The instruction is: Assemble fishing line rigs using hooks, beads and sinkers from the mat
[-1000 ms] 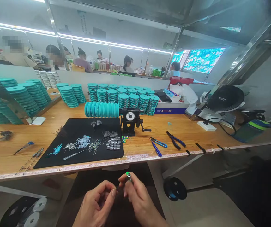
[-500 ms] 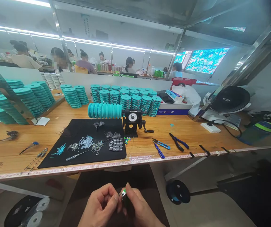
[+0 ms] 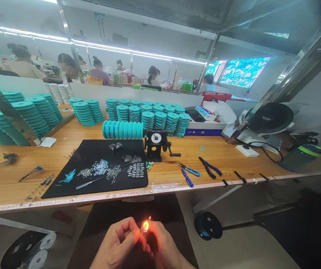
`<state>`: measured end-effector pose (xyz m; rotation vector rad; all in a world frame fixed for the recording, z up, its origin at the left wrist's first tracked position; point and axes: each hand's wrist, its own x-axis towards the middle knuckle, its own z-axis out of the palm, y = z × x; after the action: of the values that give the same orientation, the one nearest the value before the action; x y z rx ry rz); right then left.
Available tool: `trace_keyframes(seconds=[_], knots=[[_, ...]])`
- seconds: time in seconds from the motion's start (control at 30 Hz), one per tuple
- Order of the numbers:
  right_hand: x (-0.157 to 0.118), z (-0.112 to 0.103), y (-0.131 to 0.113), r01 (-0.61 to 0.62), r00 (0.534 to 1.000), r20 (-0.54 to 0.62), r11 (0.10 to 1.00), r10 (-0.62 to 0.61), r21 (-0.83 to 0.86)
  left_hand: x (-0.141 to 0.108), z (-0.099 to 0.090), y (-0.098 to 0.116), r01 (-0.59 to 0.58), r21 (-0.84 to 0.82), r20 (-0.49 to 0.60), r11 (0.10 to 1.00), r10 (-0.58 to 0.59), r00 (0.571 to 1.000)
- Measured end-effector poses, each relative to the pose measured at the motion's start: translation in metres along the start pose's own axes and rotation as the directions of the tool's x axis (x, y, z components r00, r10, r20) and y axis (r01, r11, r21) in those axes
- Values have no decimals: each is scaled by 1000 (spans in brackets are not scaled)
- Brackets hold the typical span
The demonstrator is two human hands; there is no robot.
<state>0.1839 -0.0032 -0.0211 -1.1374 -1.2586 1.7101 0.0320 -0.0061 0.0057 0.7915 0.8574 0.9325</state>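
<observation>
Flame: a small orange flame [image 3: 146, 226] burns between the two hands at bottom centre of the view; its source is hidden.
Left hand: the left hand [image 3: 118, 239] sits at 9 o'clock from the flame, just beside it.
Right hand: the right hand [image 3: 164, 243] sits at 3 o'clock, also just beside it.
Fingers: the fingers [image 3: 131, 230] of both hands curl together near the flame; what they grip, if anything, cannot be told.
Table: the wooden table [image 3: 211, 153] lies beyond the hands, a tape measure [image 3: 155, 188] along its edge.
12 o'clock: a line-winding machine with a dial [image 3: 155, 144] stands before stacked teal spools [image 3: 160, 120].
11 o'clock: a black mat [image 3: 134, 147] holds beads and small metal parts.
1 o'clock: blue-handled pliers [image 3: 207, 167] lie on the table.
</observation>
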Motion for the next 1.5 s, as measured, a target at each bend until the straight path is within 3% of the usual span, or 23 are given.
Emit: trace_keyframes(seconds=[0.63,0.8,1.07,1.2,1.27,1.3,1.37,1.43,1.5], knots=[[-1,-2,7,-128,992,19,983,127,133,1,-2,-1,-51,110,-3,993,51,999],[1,0,8,-81,992,-80,987,93,136,-1,1,5,4,129,-42,992,1,999],[-3,3,1,20,994,-104,995,-10,96,-2,5,9,0,180,-63,984,11,998],[4,-4,-10,133,980,-137,988,-142,-73,2,-2,3,-57,242,-87,969,80,993],[13,-20,-21,227,921,-227,910,-316,-346,2,-3,5,-53,272,-103,961,84,991],[19,-30,-27,246,865,-266,823,-425,-512,1,-2,9,-41,270,-106,962,72,992],[35,-55,-40,221,746,-237,567,-623,-794,-2,2,18,-25,258,-98,966,52,994],[53,-80,-50,191,702,-186,433,-687,-881,-7,8,30,-35,254,-78,967,56,995],[69,-97,-56,171,695,-170,391,-699,-905,-11,15,39,-46,232,-64,972,62,996]])
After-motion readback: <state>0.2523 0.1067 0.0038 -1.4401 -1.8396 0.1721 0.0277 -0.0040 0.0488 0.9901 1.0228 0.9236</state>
